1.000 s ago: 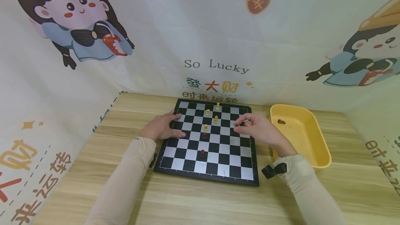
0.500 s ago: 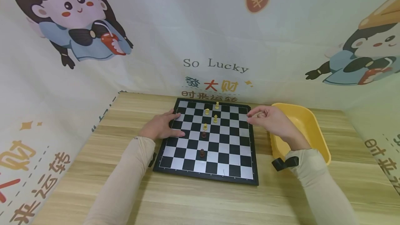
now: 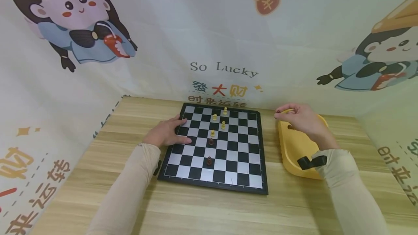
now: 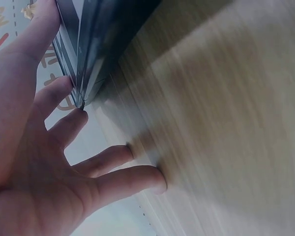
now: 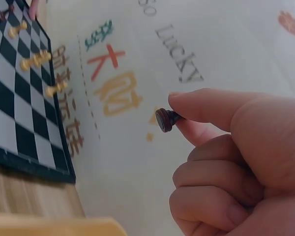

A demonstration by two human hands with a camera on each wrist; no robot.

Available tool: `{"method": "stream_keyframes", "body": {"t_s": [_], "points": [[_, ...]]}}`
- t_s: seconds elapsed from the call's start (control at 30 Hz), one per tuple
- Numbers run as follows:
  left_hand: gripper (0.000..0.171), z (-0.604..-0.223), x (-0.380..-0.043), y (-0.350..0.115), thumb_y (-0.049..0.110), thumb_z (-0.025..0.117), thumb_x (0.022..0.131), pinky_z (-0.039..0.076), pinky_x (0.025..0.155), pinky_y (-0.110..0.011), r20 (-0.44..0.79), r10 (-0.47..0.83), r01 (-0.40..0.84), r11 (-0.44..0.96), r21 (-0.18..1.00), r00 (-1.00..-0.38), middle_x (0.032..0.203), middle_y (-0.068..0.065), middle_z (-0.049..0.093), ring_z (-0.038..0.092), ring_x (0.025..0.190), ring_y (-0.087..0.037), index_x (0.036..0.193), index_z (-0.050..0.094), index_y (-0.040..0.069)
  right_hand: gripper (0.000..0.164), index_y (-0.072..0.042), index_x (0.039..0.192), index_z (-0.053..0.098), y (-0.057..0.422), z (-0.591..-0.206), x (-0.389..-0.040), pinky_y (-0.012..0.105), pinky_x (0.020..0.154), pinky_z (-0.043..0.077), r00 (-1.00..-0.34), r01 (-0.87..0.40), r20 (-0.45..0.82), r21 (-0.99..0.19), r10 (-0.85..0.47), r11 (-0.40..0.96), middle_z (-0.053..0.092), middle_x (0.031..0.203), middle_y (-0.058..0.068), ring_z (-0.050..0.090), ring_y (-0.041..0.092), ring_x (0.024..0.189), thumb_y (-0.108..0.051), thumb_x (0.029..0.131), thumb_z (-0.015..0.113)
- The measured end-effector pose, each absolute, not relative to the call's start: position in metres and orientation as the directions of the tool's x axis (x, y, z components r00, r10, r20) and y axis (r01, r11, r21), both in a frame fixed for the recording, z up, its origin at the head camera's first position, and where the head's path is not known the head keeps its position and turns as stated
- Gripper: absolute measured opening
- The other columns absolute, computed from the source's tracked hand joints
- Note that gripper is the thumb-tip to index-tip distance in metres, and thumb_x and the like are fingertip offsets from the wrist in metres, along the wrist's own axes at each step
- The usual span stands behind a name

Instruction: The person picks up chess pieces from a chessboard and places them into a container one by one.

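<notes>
A black-framed chessboard [image 3: 243,147] lies on the table. My left hand [image 3: 166,132] rests at its left edge, thumb and fingers spread; in the left wrist view, fingertips [image 4: 79,118] meet the board's side and two other fingers reach the tabletop. Between thumb and index finger, my right hand [image 3: 302,120] pinches a dark chess piece [image 5: 164,119], its round base pointing outward and its top hidden by the fingers. That hand is over the far part of a yellow box [image 3: 292,160]. Several pale yellow chess pieces [image 3: 223,125] stand on the board, with two dark brown pieces [image 3: 209,160] nearer me.
Inside the yellow box lies another dark piece [image 3: 290,127], partly covered by the right hand. A strip of wooden table [image 3: 272,148] separates board and box. Printed white cloth [image 3: 156,46] hangs behind the table and along its sides.
My right hand has moved from above the board's right side, rightward to the yellow box. The left hand stays at the board's edge, and the pieces on the board keep their squares.
</notes>
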State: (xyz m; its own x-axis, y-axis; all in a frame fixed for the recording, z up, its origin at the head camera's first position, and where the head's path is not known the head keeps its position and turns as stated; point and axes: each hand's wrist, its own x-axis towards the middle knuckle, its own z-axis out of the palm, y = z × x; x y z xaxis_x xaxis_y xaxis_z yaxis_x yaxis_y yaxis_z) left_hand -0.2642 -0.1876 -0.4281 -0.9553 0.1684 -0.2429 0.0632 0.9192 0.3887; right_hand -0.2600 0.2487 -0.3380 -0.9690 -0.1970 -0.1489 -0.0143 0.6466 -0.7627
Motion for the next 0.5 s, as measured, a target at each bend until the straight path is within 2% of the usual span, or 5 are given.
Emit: {"method": "stream_keyframes", "body": {"t_s": [0.1,0.2,0.5], "points": [[0.095,-0.427,-0.265,-0.188,0.062,0.076,0.082,0.029,0.123,-0.064,-0.246,0.164,0.058,0.920,0.389,-0.955,0.173,-0.011,0.015,0.023,0.155,-0.046,0.160,0.036,0.026,0.044,-0.005,0.127,0.063,0.258,-0.338,-0.266,0.023,0.060,0.047,-0.969,-0.004,-0.153,-0.773,-0.193,0.635,0.050,0.065,-0.015,0.048,0.007,0.063,-0.038,0.098,0.067],[0.095,-0.426,-0.265,-0.188,0.062,0.076,0.082,0.029,0.123,-0.064,-0.243,0.166,0.061,0.919,0.388,-0.956,0.173,-0.010,0.015,0.023,0.155,-0.046,0.160,0.036,0.026,0.044,-0.006,0.126,0.062,0.267,-0.338,-0.270,0.023,0.050,0.036,-0.973,0.008,-0.153,-0.775,-0.175,0.632,0.038,0.056,-0.016,0.035,0.005,0.051,-0.039,0.098,0.066],[0.094,-0.426,-0.262,-0.188,0.061,0.076,0.083,0.029,0.123,-0.064,-0.253,0.170,0.062,0.921,0.384,-0.952,0.173,-0.011,0.015,0.023,0.155,-0.047,0.160,0.036,0.025,0.046,-0.004,0.127,0.061,0.282,-0.342,-0.278,0.022,0.052,0.035,-0.978,0.035,-0.156,-0.783,-0.142,0.622,0.048,0.057,-0.021,0.033,0.002,0.049,-0.040,0.099,0.065]]}}
